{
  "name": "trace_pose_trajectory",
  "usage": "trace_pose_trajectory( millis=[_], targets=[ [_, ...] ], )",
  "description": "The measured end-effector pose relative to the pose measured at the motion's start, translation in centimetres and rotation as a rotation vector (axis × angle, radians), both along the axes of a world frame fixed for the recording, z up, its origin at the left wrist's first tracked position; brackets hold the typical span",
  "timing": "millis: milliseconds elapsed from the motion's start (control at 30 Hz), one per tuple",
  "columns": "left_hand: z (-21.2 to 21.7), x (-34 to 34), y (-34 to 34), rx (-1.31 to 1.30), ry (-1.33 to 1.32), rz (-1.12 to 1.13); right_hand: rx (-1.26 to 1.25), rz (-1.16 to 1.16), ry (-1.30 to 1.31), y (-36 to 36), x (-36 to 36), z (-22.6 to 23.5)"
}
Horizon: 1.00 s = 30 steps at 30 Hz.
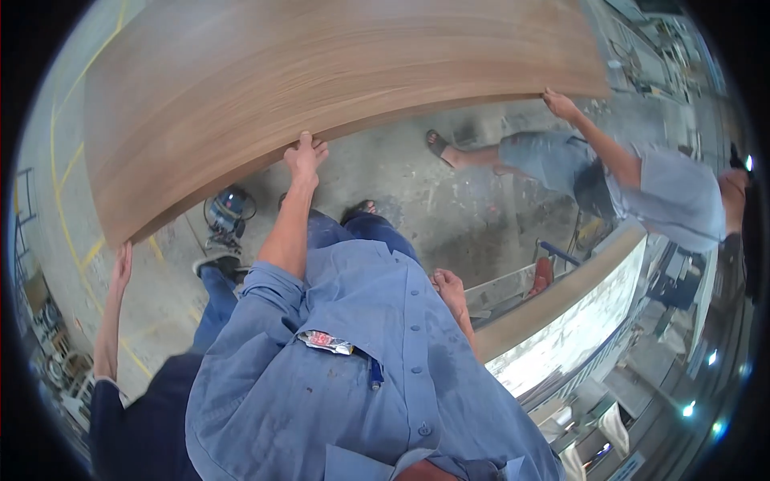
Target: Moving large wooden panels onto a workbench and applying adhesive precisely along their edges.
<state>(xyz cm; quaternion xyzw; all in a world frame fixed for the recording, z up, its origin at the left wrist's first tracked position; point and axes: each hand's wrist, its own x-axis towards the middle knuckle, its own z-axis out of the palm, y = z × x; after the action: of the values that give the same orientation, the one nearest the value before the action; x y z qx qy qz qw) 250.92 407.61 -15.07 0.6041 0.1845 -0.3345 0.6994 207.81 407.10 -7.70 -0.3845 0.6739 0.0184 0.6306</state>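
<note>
**Shirt Front Near, Panel Carried by 3**

Blue shirt (377,321) fills the near view. The left hand (305,156) has its fingers clamped on the lower edge of the wide wooden panel (321,72), which is held above the floor (401,180). A co-worker's hand (120,263) and another person's hand (561,103) share the load. Carrying seems the step in hand; the next move calls for level, matched movement. The right hand (449,284) hangs by the hip, and its fingers cannot be told as apart or together.

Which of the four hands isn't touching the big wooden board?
The wearer's right hand, down by the blue shirt; the other three hold the board by its edge.
</note>
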Motion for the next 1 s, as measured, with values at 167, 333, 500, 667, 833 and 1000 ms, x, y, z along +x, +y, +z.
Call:
trace_pose_trajectory(
  millis=[167, 333, 500, 667, 833, 1000],
  targets=[
    [0.6, -5.2, -10.5, -0.014, 0.090, -0.181, -0.093, -0.054, 0.002, -5.9, -5.6, 0.7],
    [1.2, -9.8, -20.3, -0.035, 0.123, -0.191, -0.148, -0.124, 0.081, -13.1, -7.9, 1.5],
    [0.2, -15.4, -31.0, -0.092, 0.185, -0.268, -0.158, -0.072, 0.071, -19.2, -8.6, 0.3],
    [-0.2, -21.0, -44.0, -0.193, 0.333, -0.387, -0.209, -0.140, 0.195, -25.5, -8.9, 1.0],
    [0.4, -25.9, -54.1, -0.178, 0.312, -0.541, -0.156, -0.237, 0.309, -32.7, -9.3, 2.7],
    [1.1, -30.0, -61.9, -0.189, 0.425, -0.613, -0.184, -0.292, 0.236, -38.6, -10.4, 4.1]
  ],
)
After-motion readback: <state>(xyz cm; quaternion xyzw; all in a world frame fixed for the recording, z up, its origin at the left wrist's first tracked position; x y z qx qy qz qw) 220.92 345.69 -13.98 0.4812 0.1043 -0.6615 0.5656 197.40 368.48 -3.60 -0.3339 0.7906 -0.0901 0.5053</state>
